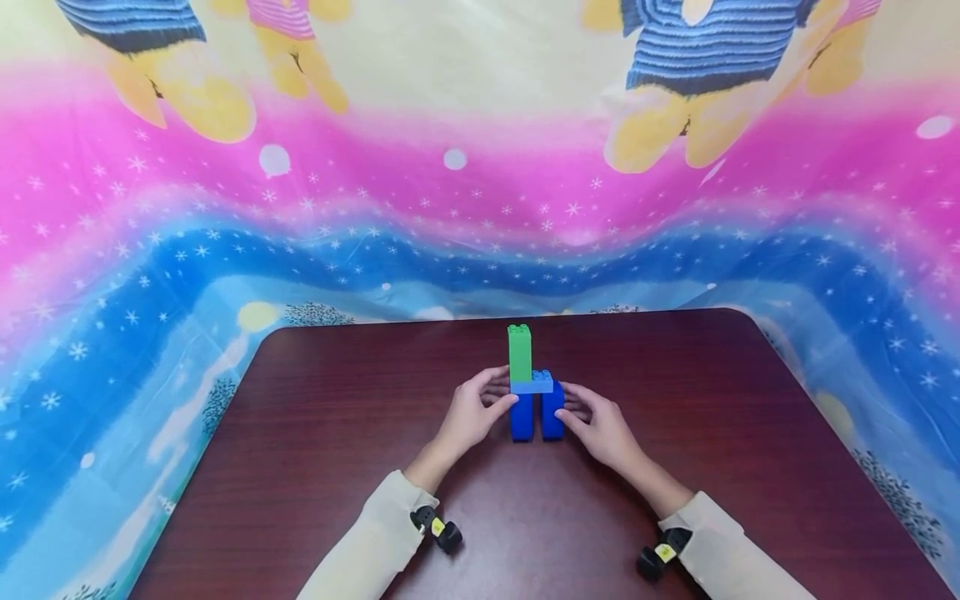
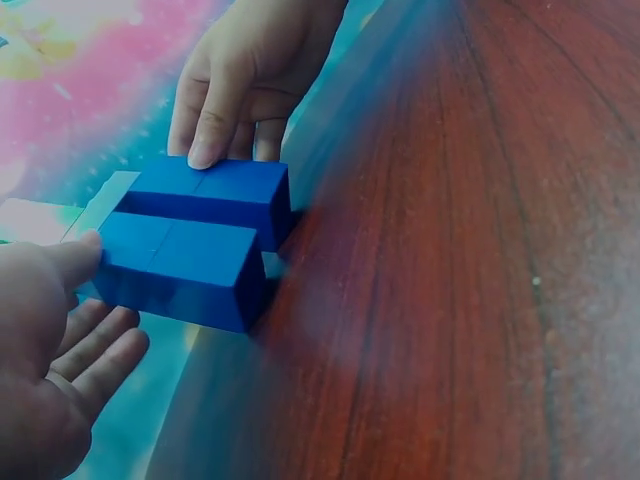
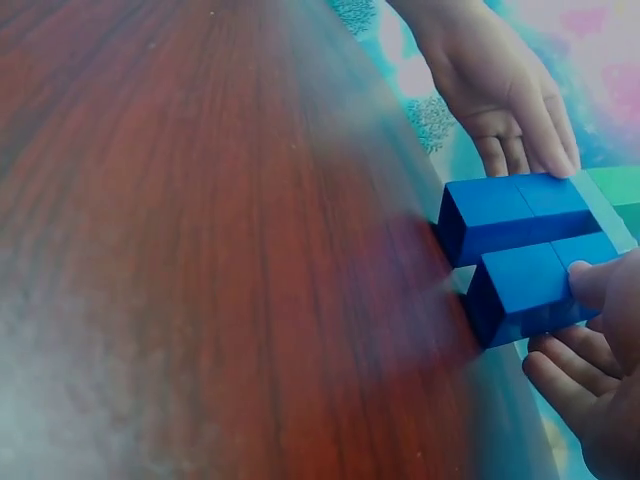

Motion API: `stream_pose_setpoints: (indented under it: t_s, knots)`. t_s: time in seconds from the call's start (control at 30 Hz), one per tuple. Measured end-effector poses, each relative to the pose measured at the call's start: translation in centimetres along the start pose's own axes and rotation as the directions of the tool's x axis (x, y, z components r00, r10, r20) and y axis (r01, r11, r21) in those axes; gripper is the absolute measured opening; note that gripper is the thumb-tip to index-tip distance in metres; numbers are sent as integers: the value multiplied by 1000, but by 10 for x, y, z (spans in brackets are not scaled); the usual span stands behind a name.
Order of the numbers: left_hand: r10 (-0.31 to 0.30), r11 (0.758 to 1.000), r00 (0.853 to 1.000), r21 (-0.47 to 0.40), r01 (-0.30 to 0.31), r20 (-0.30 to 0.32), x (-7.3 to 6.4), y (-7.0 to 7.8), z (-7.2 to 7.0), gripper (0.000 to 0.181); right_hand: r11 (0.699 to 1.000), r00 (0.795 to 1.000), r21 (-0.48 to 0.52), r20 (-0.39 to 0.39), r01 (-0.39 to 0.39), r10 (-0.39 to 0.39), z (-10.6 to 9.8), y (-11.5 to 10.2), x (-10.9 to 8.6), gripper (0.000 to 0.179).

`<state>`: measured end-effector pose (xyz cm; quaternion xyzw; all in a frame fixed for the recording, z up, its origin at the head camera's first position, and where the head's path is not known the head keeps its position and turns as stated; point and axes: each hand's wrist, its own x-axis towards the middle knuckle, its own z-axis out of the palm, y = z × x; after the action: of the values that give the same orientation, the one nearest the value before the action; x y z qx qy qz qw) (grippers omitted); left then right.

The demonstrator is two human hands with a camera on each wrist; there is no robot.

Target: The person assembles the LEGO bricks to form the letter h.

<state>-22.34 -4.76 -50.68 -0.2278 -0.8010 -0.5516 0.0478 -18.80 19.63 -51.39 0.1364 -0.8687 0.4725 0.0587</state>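
A small structure of toy building bricks stands on the brown table [image 1: 480,517]. Two dark blue pillars form its legs, the left pillar [image 1: 522,421] and the right pillar [image 1: 552,423], with a narrow gap between them. Across their tops lies a light blue flat brick [image 1: 537,387]. A tall green brick [image 1: 520,354] rises from its left end, leaving studs bare on the right. My left hand [image 1: 474,410] holds the left pillar near its top, thumb in front. On the other side, my right hand [image 1: 602,423] holds the right pillar, its thumb on the front face [image 3: 520,280].
A printed cloth [image 1: 480,192] in pink and blue with snowflakes hangs behind the table and down both sides. The table's far edge runs a short way behind the bricks. Each sleeve has a black wrist camera [image 1: 438,529] at the cuff.
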Motion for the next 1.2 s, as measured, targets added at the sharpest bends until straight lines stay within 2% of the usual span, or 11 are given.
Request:
stream_pose_setpoints:
  t_s: [0.17,0.3,0.67,0.9,0.97,1.2]
  knots:
    - [0,1000,1000,12,0,9,0,-3,2,52,999,1000,-31,-15,-15,15,1,1,3,51]
    - [-8,1000,1000,23,8,-13,1,-5,5,52,999,1000,-39,-22,-22,21,2,2,6,50]
    - [-78,994,995,73,83,-68,5,-2,9,45,998,997,-19,-61,-57,56,5,3,9,47]
    - [-48,996,993,69,56,-110,3,-3,12,42,994,990,26,-97,-103,105,10,1,11,43]
    - [-60,996,993,55,66,-103,2,-4,13,43,994,988,29,-103,-109,111,10,1,12,43]
    - [-140,990,990,-9,140,-19,-1,-8,13,52,989,986,33,-85,-144,146,12,3,15,45]
